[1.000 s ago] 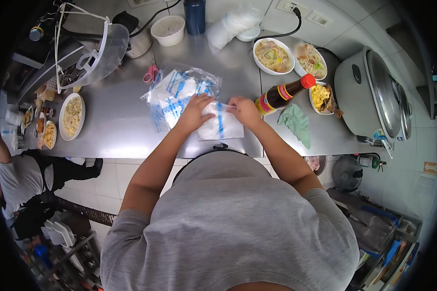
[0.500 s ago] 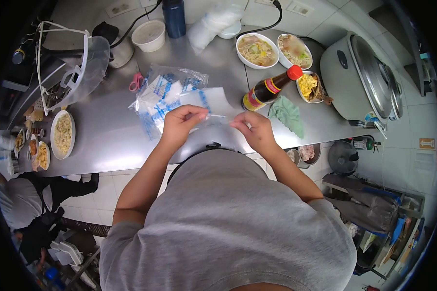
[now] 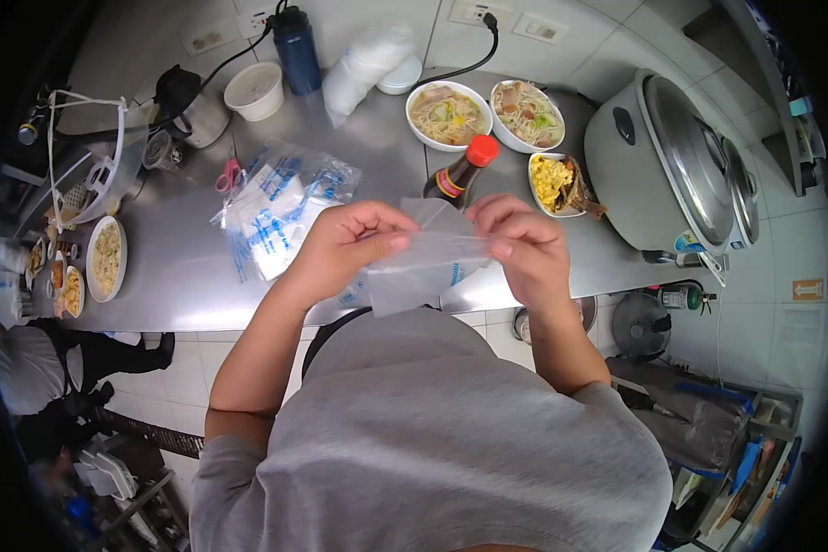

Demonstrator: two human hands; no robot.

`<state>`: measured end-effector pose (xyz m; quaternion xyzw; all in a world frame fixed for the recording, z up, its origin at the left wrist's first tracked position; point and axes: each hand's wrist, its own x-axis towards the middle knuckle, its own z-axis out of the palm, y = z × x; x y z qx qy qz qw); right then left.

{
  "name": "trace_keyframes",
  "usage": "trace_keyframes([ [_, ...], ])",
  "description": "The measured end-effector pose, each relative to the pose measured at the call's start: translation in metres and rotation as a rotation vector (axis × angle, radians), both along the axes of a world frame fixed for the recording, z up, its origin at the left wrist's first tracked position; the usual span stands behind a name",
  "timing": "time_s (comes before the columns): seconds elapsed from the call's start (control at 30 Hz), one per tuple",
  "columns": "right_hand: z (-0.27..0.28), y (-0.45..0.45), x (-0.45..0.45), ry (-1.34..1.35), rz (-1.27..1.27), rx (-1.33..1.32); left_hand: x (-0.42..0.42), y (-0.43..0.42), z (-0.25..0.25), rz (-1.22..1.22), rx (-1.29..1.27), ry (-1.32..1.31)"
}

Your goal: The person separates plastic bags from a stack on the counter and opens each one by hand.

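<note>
A clear plastic bag (image 3: 423, 267) is stretched between my two hands above the counter's front edge. My left hand (image 3: 359, 247) pinches its left side near the upper edge, and my right hand (image 3: 523, 241) grips the right side with curled fingers. Behind the bag stands a dark sauce bottle (image 3: 460, 175) with a red cap, its lower part hidden. To the left, a pile of plastic bags with blue print (image 3: 271, 216) lies on the counter, beside pink scissors (image 3: 228, 175).
Bowls of noodle soup (image 3: 449, 115) and a bowl with egg (image 3: 554, 182) sit behind the bottle. A large cooker (image 3: 658, 166) stands at right, a blue bottle (image 3: 296, 51) at the back. A plate of food (image 3: 107, 258) and another person (image 3: 32, 368) are at left.
My hands have lifted a bag off the pile and raised it toward me, pulling it wider. The view has shifted, and the green cloth is now hidden.
</note>
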<state>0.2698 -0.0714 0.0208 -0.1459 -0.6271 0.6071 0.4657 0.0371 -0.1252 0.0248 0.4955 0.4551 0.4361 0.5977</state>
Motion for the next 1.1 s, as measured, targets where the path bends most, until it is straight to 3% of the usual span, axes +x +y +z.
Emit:
trace_keyframes([
  [0.07,-0.008,0.011,0.014,0.151,0.172,-0.242,0.014,0.013,0.001,-0.032,-0.001,0.074],
  [0.17,-0.005,0.037,0.024,0.448,0.468,-0.628,0.034,0.040,0.009,-0.012,0.194,-0.227],
  [0.2,-0.001,0.046,0.023,0.556,0.576,-0.764,0.032,0.049,0.014,-0.032,0.091,-0.290],
  [0.3,0.027,0.060,0.006,0.304,0.014,-0.867,0.024,0.082,0.011,0.013,-0.202,-0.489],
  [0.33,-0.010,0.078,0.011,0.328,0.042,-0.870,0.027,0.086,-0.022,0.111,-0.311,-0.548],
  [0.37,-0.062,0.089,0.012,0.254,-0.019,-1.032,0.028,0.099,-0.063,0.197,-0.410,-0.580],
  [0.4,-0.106,0.093,0.011,0.147,-0.078,-1.200,0.036,0.100,-0.096,0.256,-0.286,-0.501],
  [0.43,-0.128,0.094,0.010,0.106,-0.112,-1.173,0.045,0.099,-0.123,0.313,-0.164,-0.427],
  [0.5,-0.156,0.082,0.006,0.012,-0.185,-1.147,0.052,0.092,-0.149,0.317,-0.423,-0.040],
  [0.63,-0.185,0.069,0.005,-0.090,-0.325,-1.097,0.044,0.085,-0.211,0.411,-0.514,-0.287],
  [0.73,-0.202,0.064,0.009,-0.058,-0.409,-0.910,0.013,0.084,-0.238,0.525,-0.172,-0.098],
  [0.83,-0.115,0.061,0.008,0.100,-0.515,-0.545,0.021,0.073,-0.156,0.648,-0.087,-0.046],
  [0.87,-0.089,0.060,0.005,0.200,-0.485,-0.378,0.013,0.071,-0.158,0.608,-0.069,-0.048],
  [0.97,-0.037,0.066,0.009,-0.163,-0.552,0.270,-0.005,0.061,-0.156,0.532,-0.027,-0.060],
  [1.1,-0.050,0.075,0.020,-0.167,-0.487,0.207,0.006,0.046,-0.096,0.587,0.069,-0.051],
])
